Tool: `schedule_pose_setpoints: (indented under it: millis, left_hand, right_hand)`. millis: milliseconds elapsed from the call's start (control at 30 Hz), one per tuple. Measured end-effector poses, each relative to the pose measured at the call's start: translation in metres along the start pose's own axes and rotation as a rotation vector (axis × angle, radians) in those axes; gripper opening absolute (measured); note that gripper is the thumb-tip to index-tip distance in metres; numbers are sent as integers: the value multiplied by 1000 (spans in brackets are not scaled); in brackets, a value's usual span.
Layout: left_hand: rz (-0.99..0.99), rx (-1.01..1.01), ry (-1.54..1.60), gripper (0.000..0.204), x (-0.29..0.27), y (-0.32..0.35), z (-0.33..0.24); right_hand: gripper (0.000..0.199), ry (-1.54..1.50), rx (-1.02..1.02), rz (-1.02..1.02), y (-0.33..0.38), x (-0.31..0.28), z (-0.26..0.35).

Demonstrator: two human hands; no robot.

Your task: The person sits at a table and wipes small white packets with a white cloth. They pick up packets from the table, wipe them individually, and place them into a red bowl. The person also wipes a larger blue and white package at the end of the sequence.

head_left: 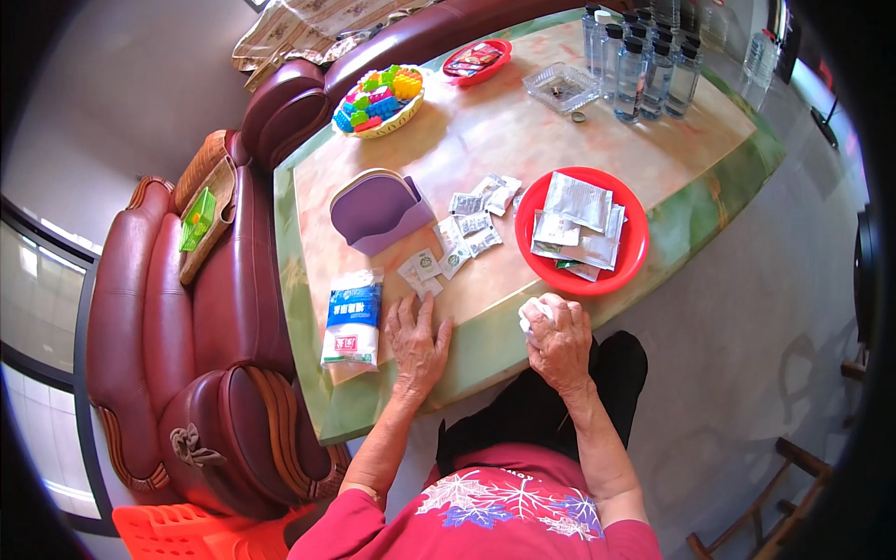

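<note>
My left hand point(418, 347) lies flat on the table near its front edge, fingers spread. Its fingertips are close to small white square sachets point(425, 265). Left of it is a blue and white plastic packet point(352, 319). My right hand point(561, 347) is closed around a crumpled white wad point(536, 312), which looks like tissue or cloth, at the table's edge. Just beyond it, a round red plate point(638, 245) holds several silvery-white packets point(578, 202). More small sachets point(476, 229) lie in a loose group between the plate and a purple holder point(381, 215).
At the back stand a basket of colourful toy bricks point(379, 101), a red dish of wrapped packets point(477, 62), a glass ashtray point(562, 87) and several clear black-capped bottles point(644, 70). A dark red leather sofa point(238, 280) borders the left side; a wooden stool point(767, 509) is at lower right.
</note>
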State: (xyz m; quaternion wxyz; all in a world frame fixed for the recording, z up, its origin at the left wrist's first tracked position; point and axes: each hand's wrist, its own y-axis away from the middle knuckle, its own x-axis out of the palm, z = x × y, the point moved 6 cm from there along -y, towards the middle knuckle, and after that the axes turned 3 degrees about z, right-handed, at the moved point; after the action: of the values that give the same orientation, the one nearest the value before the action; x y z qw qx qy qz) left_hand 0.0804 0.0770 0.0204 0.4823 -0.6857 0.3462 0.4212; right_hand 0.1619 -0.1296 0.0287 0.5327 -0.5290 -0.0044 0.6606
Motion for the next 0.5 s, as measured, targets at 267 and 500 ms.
schedule_pose_setpoints:
  millis: [267, 500]
  left_hand:
    - [-32, -3, 133, 48, -11, 8, -3]
    - [7, -65, 98, 49, 1, -44, 8]
  right_hand:
    - [45, 7, 8, 30, 0, 1, 1]
    - [46, 12, 8, 27, 1, 1, 2]
